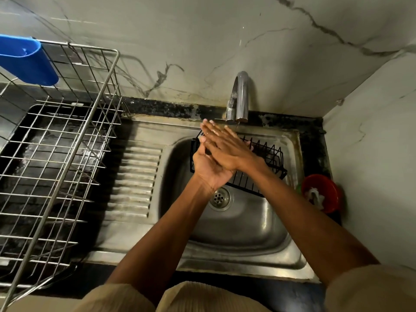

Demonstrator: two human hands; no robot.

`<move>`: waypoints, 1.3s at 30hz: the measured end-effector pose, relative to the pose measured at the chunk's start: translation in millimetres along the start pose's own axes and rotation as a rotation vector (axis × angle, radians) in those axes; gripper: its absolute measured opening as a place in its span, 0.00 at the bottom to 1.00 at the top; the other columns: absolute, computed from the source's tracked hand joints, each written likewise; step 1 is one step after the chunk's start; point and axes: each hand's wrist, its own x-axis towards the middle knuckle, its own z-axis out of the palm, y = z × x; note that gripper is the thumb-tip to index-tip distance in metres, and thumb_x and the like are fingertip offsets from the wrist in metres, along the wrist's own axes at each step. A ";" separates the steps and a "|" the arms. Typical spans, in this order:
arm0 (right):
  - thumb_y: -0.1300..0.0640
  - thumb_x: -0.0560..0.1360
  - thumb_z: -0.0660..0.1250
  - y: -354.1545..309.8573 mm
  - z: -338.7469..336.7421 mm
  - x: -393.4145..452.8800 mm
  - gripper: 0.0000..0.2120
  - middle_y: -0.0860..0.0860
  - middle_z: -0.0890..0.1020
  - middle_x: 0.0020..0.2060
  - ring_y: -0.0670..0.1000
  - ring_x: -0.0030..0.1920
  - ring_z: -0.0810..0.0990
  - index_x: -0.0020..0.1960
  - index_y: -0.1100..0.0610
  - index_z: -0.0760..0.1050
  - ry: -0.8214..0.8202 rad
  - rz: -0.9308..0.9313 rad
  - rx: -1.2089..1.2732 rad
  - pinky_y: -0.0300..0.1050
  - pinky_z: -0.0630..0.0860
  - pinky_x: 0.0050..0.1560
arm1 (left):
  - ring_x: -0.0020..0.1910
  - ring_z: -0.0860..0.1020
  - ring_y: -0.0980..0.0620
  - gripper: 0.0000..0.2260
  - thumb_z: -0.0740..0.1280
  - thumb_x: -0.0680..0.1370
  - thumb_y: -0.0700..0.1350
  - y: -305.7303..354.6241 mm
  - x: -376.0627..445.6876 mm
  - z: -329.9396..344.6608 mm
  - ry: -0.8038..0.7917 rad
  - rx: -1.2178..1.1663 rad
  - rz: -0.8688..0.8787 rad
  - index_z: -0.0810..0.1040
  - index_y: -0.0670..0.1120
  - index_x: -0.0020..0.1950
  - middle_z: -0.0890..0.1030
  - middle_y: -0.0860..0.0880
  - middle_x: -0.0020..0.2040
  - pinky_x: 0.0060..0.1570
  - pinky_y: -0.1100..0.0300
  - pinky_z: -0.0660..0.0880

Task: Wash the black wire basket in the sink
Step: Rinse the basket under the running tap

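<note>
Black wire basket (267, 164) lies in the far part of the sink (245, 219), just below the tap (239, 97) and beyond the drain (220, 197), partly hidden by both hands. Neither hand touches it as far as can be seen. The left hand (208, 164) and the right hand (227, 152) are pressed together above the basket, the right laid across the left, fingers straight and pointing toward the tap; their grip is flat and wide, holding nothing. The skin near the fingertips (212, 129) looks wet and shiny. Whether water runs from the tap cannot be told.

Left of the sink, past its ribbed draining board (135, 183), a large steel wire dish rack (58, 154) stands on the dark counter (157, 106), with a blue plastic holder (27, 61) hung on its far rim. Right of the sink a red bowl (319, 192) sits on the counter with something white in it. Marbled wall panels (225, 41) rise behind the tap.
</note>
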 end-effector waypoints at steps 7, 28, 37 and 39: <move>0.34 0.81 0.39 -3.3 -3.4 -0.5 0.36 0.51 0.43 0.81 0.50 0.80 0.41 0.81 0.54 0.42 -0.008 0.201 -0.001 0.54 0.40 0.79 | 0.73 0.70 0.38 0.34 0.56 0.80 0.67 -4.8 -4.1 1.1 0.029 -0.013 0.002 0.73 0.41 0.72 0.75 0.37 0.71 0.75 0.42 0.62; 0.31 0.79 0.40 32.4 4.4 -55.9 0.36 0.57 0.48 0.81 0.56 0.81 0.46 0.81 0.46 0.37 0.151 0.564 -0.014 0.58 0.42 0.79 | 0.71 0.73 0.38 0.37 0.57 0.80 0.67 14.4 -19.5 -15.6 0.093 -0.145 0.116 0.72 0.34 0.70 0.73 0.35 0.71 0.73 0.44 0.66; 0.37 0.82 0.53 17.2 -25.5 -35.4 0.25 0.56 0.80 0.47 0.58 0.52 0.79 0.52 0.56 0.76 0.116 0.445 0.435 0.49 0.73 0.52 | 0.52 0.85 0.38 0.37 0.50 0.81 0.68 23.5 -41.8 -35.5 0.242 -0.040 0.119 0.80 0.36 0.59 0.84 0.37 0.57 0.55 0.45 0.79; 0.41 0.82 0.57 23.6 -33.3 -28.2 0.21 0.58 0.81 0.58 0.57 0.61 0.78 0.57 0.56 0.80 0.009 0.374 0.575 0.52 0.71 0.61 | 0.49 0.86 0.39 0.36 0.50 0.81 0.67 23.6 -43.0 -34.9 0.260 -0.041 0.122 0.81 0.36 0.57 0.84 0.37 0.55 0.56 0.49 0.79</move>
